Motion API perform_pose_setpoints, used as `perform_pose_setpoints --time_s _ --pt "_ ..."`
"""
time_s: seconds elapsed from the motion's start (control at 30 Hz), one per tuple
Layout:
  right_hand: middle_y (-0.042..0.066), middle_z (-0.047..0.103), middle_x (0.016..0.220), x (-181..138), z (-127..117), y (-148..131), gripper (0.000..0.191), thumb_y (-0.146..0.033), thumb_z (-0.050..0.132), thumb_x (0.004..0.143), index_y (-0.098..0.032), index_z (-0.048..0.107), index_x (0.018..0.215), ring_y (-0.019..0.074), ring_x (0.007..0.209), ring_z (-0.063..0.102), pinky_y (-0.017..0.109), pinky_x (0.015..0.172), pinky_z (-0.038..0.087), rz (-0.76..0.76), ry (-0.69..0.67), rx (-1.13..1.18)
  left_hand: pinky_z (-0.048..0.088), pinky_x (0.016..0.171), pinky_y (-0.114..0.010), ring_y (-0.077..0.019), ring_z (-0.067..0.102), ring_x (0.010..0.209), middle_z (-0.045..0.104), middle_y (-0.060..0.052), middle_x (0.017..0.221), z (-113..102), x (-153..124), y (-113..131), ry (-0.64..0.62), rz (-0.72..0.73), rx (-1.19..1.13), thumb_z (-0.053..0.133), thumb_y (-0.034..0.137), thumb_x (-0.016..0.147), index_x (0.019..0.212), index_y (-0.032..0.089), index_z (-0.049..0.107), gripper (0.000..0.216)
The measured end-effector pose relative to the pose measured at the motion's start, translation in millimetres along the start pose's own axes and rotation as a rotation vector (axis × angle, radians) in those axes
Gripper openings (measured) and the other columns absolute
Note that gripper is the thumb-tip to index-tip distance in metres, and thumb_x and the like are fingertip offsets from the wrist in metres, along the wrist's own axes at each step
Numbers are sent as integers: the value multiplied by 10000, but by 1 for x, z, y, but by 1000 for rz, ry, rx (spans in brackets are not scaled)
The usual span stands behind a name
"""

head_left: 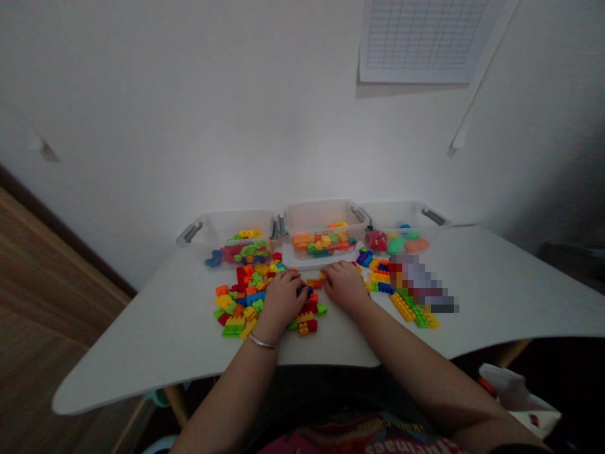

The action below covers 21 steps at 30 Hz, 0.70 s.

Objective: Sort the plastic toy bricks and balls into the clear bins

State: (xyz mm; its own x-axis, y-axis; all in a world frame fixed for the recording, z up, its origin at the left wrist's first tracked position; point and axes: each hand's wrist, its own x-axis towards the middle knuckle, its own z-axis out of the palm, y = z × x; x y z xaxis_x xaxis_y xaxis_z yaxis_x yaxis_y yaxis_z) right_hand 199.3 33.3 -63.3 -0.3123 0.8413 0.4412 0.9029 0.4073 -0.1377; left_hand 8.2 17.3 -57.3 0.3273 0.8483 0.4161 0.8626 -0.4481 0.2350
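Observation:
A heap of colourful toy building bricks (234, 309) lies on the white table. My left hand (284, 299), with a bangle at the wrist, rests over the right part of this heap. Its fingers are curved, with a dark toy brick (301, 291) between thumb and fingers. My right hand (344, 284) is just to the right, palm down, fingers bent. Its fingertips are closed at a small yellow-orange toy brick (323, 276), partly covered by the hand. An orange toy brick (314, 284) lies between the two hands. Sorted bricks (378, 277) sit right of my right hand.
Three clear plastic boxes stand along the wall: a left box (222, 221), a middle box (321, 214) on a white lid (283, 260), and a right box (392, 211). All contain colourful pieces. Long bricks (413, 310) lie beside a blurred-out flat item (423, 284) at right.

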Motion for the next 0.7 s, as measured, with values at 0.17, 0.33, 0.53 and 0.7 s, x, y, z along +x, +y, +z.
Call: perform_pose_setpoints --time_s 0.17,0.33,0.53,0.7 --pt "96 697 1038 0 1 1 267 -225 591 815 -178 680 1063 264 1019 545 392 931 412 7 -39 52 458 996 -420 -254 572 1072 686 -82 1076 -1 0 0 0 -9 2 566 278 861 890 188 738 196" --pt "86 697 1003 3 4 4 253 -206 595 790 -188 665 1033 247 1003 560 378 917 428 72 4 162 451 1005 -419 -254 563 1084 682 -76 1092 0 -1 0 -4 -19 7 568 287 859 890 195 735 193" --pt "101 654 969 12 -13 13 248 -261 547 800 -191 604 1031 240 913 576 384 864 461 115 430 381 443 1015 -413 -245 560 1093 678 -73 1092 -1 -1 0 -12 -12 -18 562 278 864 905 201 730 189" --pt "101 620 1001 29 -38 27 281 -301 540 804 -200 557 1066 232 930 564 384 856 467 251 698 454 447 1004 -417 -243 562 1083 678 -75 1085 -1 0 1 -8 -19 -19 564 286 862 899 205 720 180"
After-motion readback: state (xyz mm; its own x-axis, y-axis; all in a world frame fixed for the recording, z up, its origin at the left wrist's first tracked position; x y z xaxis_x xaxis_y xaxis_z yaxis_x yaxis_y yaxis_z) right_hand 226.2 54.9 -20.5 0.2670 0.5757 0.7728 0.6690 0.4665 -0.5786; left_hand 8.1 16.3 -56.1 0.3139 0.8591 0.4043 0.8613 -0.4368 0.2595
